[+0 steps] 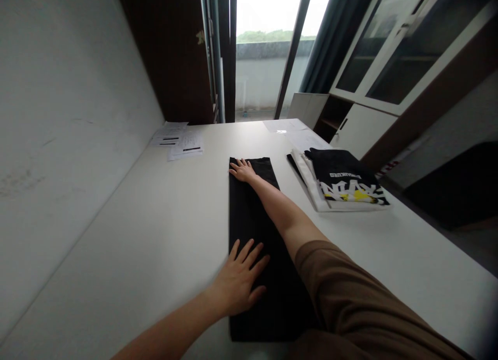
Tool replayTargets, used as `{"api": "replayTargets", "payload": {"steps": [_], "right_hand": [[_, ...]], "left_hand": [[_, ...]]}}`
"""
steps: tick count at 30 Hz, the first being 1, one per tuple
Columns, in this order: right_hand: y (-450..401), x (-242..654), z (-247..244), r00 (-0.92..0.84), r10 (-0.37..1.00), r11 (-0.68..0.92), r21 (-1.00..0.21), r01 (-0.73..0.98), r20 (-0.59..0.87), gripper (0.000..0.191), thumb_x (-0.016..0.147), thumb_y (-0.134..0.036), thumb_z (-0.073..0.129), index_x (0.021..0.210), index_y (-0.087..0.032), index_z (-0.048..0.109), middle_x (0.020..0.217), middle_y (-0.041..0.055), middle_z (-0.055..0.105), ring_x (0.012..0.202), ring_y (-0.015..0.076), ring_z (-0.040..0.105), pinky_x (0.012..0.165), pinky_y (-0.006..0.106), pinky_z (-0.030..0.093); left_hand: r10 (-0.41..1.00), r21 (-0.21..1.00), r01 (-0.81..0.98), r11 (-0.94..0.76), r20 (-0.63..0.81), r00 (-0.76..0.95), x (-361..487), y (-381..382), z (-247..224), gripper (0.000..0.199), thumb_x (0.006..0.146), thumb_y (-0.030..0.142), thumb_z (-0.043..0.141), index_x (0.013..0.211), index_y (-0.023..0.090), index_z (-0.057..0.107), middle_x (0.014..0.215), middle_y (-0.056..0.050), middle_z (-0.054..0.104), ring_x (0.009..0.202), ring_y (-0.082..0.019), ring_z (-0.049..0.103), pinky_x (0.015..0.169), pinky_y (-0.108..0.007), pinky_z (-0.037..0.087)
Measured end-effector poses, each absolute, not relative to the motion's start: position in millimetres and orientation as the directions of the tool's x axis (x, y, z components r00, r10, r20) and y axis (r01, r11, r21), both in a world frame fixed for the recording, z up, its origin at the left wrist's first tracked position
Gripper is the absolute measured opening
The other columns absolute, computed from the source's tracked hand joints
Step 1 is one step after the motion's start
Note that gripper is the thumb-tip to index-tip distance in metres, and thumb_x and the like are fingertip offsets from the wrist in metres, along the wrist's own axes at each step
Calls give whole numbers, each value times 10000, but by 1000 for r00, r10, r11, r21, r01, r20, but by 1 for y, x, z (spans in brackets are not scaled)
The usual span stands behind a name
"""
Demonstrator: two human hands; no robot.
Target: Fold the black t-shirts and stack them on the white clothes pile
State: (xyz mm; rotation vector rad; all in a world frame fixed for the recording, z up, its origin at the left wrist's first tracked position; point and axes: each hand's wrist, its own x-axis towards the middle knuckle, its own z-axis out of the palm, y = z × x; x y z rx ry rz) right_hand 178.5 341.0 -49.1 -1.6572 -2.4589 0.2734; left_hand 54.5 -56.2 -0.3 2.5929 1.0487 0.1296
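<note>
A black garment (251,215), folded into a long narrow strip, lies lengthwise on the white table in front of me. My left hand (241,279) rests on its near half by the left edge, with the fingers spread. Farther away, my right hand (241,170) lies flat on the far end, also at the left side, fingers apart. Neither hand grasps anything. My right forearm and brown sleeve cover part of the strip's right side. The kind of garment cannot be made out.
To the right sits a stack of folded clothes (346,176), a black printed one on top of white ones. Paper sheets (182,142) lie at the table's far left, and more sheets (286,126) at the far right. A wall (70,116) borders the table (155,225) on the left.
</note>
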Motion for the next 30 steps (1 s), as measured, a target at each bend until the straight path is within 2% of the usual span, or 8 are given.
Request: {"api": "replayTargets", "payload": {"steps": [6,8,10,14,16,21,26,30], "right_hand": [[323,201,-43,-243,931,320,-286,903,274,557,1077,-493,327,1546,-234,477,1649,96,364,1523,254,315,1226,393,283],[315,219,-45,-209,946,278,-289,916,248,538,1077,-468,322,1511,-221,521,1590,101,457,1457,245,422,1190,368,344],[308,239,-49,-221,962,257,-254,932,161,543,1063,-497,361,1503,-232,534,1580,96,473,1459,267,418,1198,404,335],[302,271,-54,-233,972,237,-190,953,39,629,1042,-590,379,1589,-280,415,1692,66,273,1569,297,192,1257,492,181],[302,279,-54,-193,981,195,-193,962,30,640,1049,-591,350,1608,-280,377,1704,71,233,1578,293,157,1260,505,157],[300,277,-51,-165,983,179,-212,961,82,611,1050,-547,391,1593,-268,403,1690,98,270,1567,294,194,1245,529,177],[292,274,-46,-268,962,275,-222,935,61,596,1027,-590,436,1566,-335,436,1686,68,288,1557,297,209,1241,536,157],[287,282,-39,-31,989,65,-233,970,147,596,1020,-534,464,1532,-230,475,1568,171,445,1468,352,338,1187,562,240]], "left_hand": [[696,342,661,-668,-28,717,54,-57,-2,724,1013,602,447,1646,324,231,1736,-34,94,1596,-337,57,1268,-644,68],[693,352,654,-670,-22,721,53,-57,-3,722,1017,604,439,1648,325,224,1735,-37,94,1597,-335,56,1267,-648,59],[693,358,652,-668,-18,721,53,-57,-4,721,1019,601,437,1649,324,222,1735,-40,96,1597,-335,54,1265,-650,50],[698,349,658,-668,-14,716,53,-58,-4,722,1018,592,449,1649,326,220,1736,-36,95,1597,-336,50,1268,-643,43],[702,343,662,-666,-12,712,53,-58,-3,718,1020,593,446,1649,332,219,1736,-31,93,1597,-332,48,1269,-641,45],[701,330,664,-671,-7,713,53,-59,-1,720,1016,593,454,1647,337,221,1736,-25,105,1597,-328,59,1269,-638,63],[700,325,662,-675,-1,714,54,-60,-1,721,1017,574,467,1649,330,219,1735,-31,108,1596,-329,63,1270,-633,59],[702,321,667,-673,-8,712,54,-59,-1,731,1012,577,476,1649,332,215,1736,-29,107,1596,-331,68,1270,-632,60]]}}
